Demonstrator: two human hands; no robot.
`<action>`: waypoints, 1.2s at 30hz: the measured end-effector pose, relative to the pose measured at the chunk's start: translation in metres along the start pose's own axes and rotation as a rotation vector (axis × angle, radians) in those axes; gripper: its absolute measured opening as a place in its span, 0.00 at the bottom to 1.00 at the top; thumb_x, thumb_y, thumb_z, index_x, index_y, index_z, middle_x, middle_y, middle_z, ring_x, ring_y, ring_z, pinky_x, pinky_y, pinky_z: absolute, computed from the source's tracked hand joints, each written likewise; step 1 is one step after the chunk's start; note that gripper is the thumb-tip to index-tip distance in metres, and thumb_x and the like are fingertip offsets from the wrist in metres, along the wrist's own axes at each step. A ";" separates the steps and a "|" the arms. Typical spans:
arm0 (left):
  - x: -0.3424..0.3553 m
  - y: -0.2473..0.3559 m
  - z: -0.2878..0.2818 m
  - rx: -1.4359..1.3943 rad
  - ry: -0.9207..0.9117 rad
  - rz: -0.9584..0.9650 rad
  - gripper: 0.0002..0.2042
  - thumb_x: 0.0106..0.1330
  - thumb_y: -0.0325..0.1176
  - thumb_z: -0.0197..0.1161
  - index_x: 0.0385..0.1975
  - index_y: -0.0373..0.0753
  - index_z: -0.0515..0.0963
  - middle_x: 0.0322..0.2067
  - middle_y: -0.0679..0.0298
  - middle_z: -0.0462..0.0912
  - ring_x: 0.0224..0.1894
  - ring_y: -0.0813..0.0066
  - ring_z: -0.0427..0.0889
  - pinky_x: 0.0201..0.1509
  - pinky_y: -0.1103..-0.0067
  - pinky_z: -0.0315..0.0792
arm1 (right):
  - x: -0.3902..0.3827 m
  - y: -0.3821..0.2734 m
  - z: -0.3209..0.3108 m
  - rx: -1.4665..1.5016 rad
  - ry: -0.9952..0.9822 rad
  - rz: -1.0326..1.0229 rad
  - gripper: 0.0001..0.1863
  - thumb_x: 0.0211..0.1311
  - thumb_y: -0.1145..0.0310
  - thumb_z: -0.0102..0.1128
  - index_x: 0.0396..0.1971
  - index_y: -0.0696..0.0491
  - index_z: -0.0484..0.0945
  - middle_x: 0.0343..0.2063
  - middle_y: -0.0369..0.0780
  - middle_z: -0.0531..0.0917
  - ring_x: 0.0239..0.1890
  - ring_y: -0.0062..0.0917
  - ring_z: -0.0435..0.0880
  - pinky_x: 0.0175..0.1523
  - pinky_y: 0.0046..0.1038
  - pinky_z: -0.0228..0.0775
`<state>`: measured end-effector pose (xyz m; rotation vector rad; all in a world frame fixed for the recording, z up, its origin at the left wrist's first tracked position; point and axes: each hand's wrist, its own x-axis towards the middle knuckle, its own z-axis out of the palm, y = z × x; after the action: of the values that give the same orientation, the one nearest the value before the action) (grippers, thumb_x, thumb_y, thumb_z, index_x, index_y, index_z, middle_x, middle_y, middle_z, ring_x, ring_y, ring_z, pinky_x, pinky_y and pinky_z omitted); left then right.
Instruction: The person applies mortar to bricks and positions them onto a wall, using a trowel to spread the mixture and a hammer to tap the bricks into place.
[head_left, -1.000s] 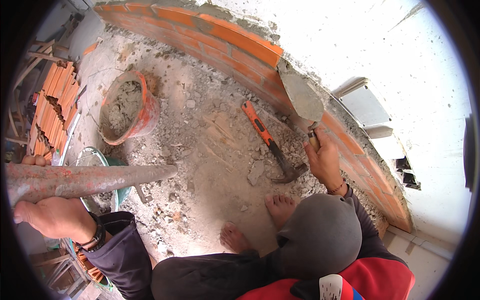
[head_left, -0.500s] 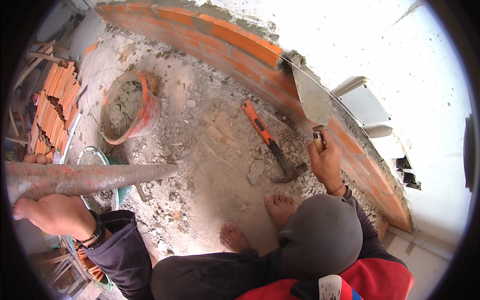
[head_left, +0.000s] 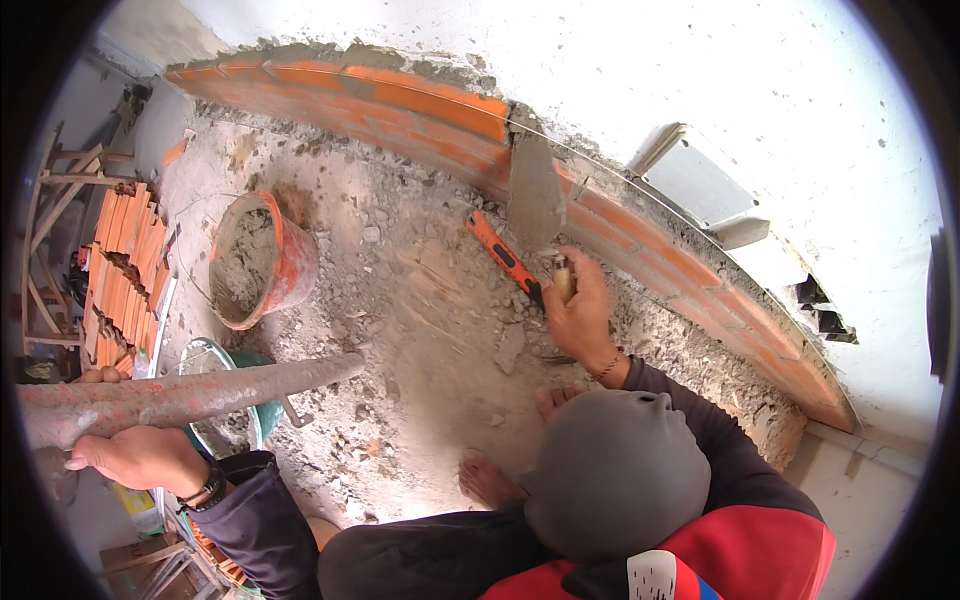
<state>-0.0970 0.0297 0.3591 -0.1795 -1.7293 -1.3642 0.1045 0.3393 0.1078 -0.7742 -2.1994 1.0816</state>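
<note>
My right hand [head_left: 580, 315] is closed round the wooden handle of a mortar-smeared trowel [head_left: 537, 190]. The trowel's blade points away from me, over the low orange brick wall [head_left: 690, 262]. Its tip is by the mortared end of the top-course brick [head_left: 430, 101]; whether it touches, I cannot tell. A thin string line runs along the wall top. My left hand [head_left: 145, 458] wraps round a worn, red-flecked pole [head_left: 200, 394], fingertips showing over its far side. On the rubble beside the trowel lies a hammer [head_left: 500, 250] with an orange handle, its head mostly hidden by my right hand and arm.
An orange bucket [head_left: 300, 265] of mortar stands left of centre. Beyond the pole is a green bucket [head_left: 265, 415]. Stacked orange bricks [head_left: 125, 270] sit at the far left. Rubble covers the floor by my bare feet. A grey panel [head_left: 700, 180] is set in the white wall.
My right hand has moved the trowel left along the wall, nearer the end of the top brick, and now covers the hammer's head. The left hand keeps hold of the pole. The view has shifted.
</note>
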 end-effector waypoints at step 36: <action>0.003 0.006 -0.005 0.002 -0.012 -0.009 0.41 0.74 0.64 0.25 0.50 0.24 0.70 0.43 0.49 0.78 0.48 0.60 0.77 0.56 0.66 0.71 | 0.000 -0.019 -0.021 0.215 -0.230 0.055 0.25 0.51 0.79 0.64 0.53 0.54 0.77 0.30 0.39 0.74 0.34 0.25 0.74 0.43 0.24 0.66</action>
<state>-0.0929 0.0267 0.3658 -0.1794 -1.7426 -1.3704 0.1144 0.3405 0.1346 -0.6454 -2.2080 1.4706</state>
